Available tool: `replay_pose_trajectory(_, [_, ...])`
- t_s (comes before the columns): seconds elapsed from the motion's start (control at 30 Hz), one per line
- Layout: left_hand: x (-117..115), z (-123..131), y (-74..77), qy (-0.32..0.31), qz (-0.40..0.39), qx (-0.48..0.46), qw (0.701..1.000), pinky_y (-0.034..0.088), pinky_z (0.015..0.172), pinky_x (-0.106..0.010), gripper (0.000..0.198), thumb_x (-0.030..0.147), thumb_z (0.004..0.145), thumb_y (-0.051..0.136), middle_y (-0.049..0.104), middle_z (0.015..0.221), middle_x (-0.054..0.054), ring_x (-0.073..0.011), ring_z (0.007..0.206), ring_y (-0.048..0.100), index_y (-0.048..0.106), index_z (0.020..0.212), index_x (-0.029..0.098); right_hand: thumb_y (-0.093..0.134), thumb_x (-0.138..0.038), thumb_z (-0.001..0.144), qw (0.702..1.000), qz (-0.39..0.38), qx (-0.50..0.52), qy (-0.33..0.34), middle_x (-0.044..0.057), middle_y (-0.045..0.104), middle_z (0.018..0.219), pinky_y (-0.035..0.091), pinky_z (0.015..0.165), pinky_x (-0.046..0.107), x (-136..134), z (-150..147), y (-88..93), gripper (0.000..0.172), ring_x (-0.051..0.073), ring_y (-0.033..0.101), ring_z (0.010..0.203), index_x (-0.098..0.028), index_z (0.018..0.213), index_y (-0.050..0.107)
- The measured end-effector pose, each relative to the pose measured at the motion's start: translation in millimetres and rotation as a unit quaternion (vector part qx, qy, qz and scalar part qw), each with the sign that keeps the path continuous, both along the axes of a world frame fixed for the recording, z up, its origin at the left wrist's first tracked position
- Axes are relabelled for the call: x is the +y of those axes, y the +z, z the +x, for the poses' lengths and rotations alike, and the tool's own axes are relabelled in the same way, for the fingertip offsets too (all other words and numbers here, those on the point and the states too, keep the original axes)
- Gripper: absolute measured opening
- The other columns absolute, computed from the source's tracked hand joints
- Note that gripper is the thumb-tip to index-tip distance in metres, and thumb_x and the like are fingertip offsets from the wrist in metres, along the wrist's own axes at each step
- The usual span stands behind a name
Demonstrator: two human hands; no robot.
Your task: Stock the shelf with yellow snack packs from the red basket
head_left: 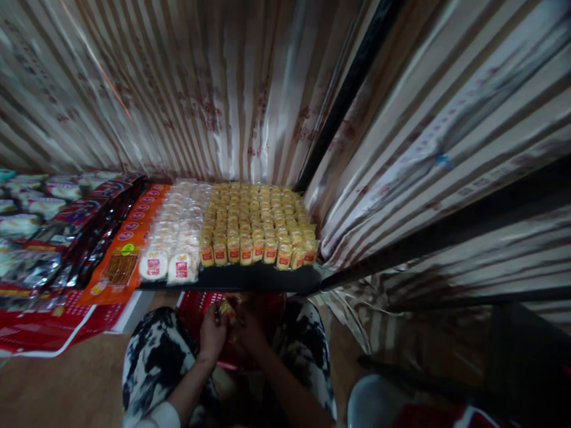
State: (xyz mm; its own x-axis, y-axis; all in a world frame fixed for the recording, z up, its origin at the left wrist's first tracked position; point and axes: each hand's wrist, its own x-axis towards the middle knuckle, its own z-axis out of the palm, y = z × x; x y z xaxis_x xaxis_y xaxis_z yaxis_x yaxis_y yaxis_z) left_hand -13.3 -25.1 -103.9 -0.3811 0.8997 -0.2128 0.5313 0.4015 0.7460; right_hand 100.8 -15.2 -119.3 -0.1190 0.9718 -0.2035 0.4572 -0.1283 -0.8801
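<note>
My left hand [213, 333] and my right hand [248, 330] meet low in the middle, over a red plastic basket [191, 309] held between my knees. Both are closed around a small yellow packet [226, 310]; the fingers are dim and partly hidden. Just beyond them is a dark shelf [250, 278] carrying rows of small yellow snack packets [256, 220] and, to their left, white round packets with red labels [176, 238].
Orange flat packets [125, 249] and dark red and black bags [84, 232] lie further left on the shelf. Striped shiny curtains [200, 89] hang behind and to the right. A black post [343, 95] rises at the corner. A pale round stool [375, 401] is lower right.
</note>
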Motion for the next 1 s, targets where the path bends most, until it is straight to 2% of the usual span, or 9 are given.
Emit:
replay_pose_trajectory(0.1, [-11.1,0.5,25.2,-0.043,0.081,-0.027,0.995,0.048,0.086,-0.032,0.030,0.026,0.078,0.046,0.064,0.104,-0.009,-0.0192,0.096,0.061,0.057,0.104,0.016,0.048,-0.015,0.074,1.000,0.016,0.014,-0.006,0.009,0.068,0.102,0.048,0.086,0.035,-10.0,11.7,16.8,0.031,0.021,0.063,0.095,-0.017,0.101,0.064])
replay_pose_trajectory(0.2, [-13.9,6.8,54.3,-0.076,0.146,-0.027,0.986,0.044,0.092,-0.038,0.034,0.033,0.082,0.043,0.061,0.109,-0.010,-0.0216,0.105,0.056,0.054,0.109,0.016,0.048,-0.017,0.076,0.996,0.080,0.023,-0.014,0.009,0.067,0.102,0.048,0.086,0.035,-14.8,22.8,38.6,0.030,0.020,0.063,0.094,-0.017,0.102,0.063])
replay_pose_trajectory(0.3, [-5.0,19.5,81.6,-0.080,0.197,-0.021,0.977,0.043,0.094,-0.040,0.039,0.035,0.083,0.044,0.058,0.117,-0.011,-0.0222,0.109,0.054,0.049,0.117,0.016,0.046,-0.021,0.080,0.985,0.170,0.024,-0.035,0.008,0.065,0.104,0.047,0.088,0.035,-12.0,32.8,62.0,0.029,0.020,0.060,0.097,-0.019,0.104,0.062])
replay_pose_trajectory(0.4, [15.4,33.7,99.7,-0.089,0.221,-0.023,0.971,0.046,0.089,-0.038,0.034,0.032,0.084,0.044,0.060,0.111,-0.010,-0.0205,0.101,0.057,0.050,0.114,0.017,0.042,-0.024,0.085,0.976,0.206,0.028,-0.061,0.010,0.061,0.109,0.048,0.088,0.033,-1.2,41.7,80.6,0.032,0.018,0.059,0.099,-0.019,0.112,0.058])
replay_pose_trajectory(0.53, [51.1,49.9,106.5,-0.105,0.253,-0.021,0.961,0.045,0.090,-0.037,0.031,0.028,0.085,0.042,0.060,0.108,-0.011,-0.0202,0.101,0.056,0.051,0.112,0.015,0.039,-0.022,0.085,0.967,0.229,0.043,-0.098,0.012,0.058,0.112,0.053,0.080,0.030,19.8,53.2,90.1,0.035,0.017,0.063,0.091,-0.016,0.114,0.056])
replay_pose_trajectory(0.7, [85.5,68.4,106.9,-0.110,0.275,0.015,0.955,0.043,0.092,-0.039,0.028,0.023,0.085,0.042,0.059,0.108,-0.010,-0.0209,0.104,0.054,0.052,0.110,0.016,0.039,-0.019,0.083,0.953,0.271,0.038,-0.130,0.013,0.055,0.113,0.054,0.077,0.030,42.4,68.2,86.3,0.037,0.017,0.062,0.092,-0.016,0.117,0.054])
replay_pose_trajectory(0.9, [102.0,86.9,115.9,-0.127,0.255,0.058,0.957,0.046,0.087,-0.036,0.029,0.018,0.084,0.044,0.056,0.105,-0.009,-0.0201,0.097,0.055,0.053,0.111,0.017,0.037,-0.018,0.084,0.946,0.287,0.002,-0.152,0.013,0.056,0.109,0.054,0.076,0.030,58.2,85.0,79.6,0.038,0.017,0.062,0.087,-0.017,0.118,0.054])
replay_pose_trajectory(1.0, [107.0,93.1,115.6,-0.137,0.241,0.071,0.958,0.045,0.089,-0.038,0.029,0.019,0.085,0.043,0.055,0.108,-0.011,-0.0212,0.100,0.055,0.053,0.112,0.016,0.037,-0.018,0.085,0.944,0.295,-0.015,-0.148,0.012,0.056,0.108,0.053,0.078,0.030,63.8,90.9,77.1,0.039,0.016,0.061,0.086,-0.018,0.120,0.053])
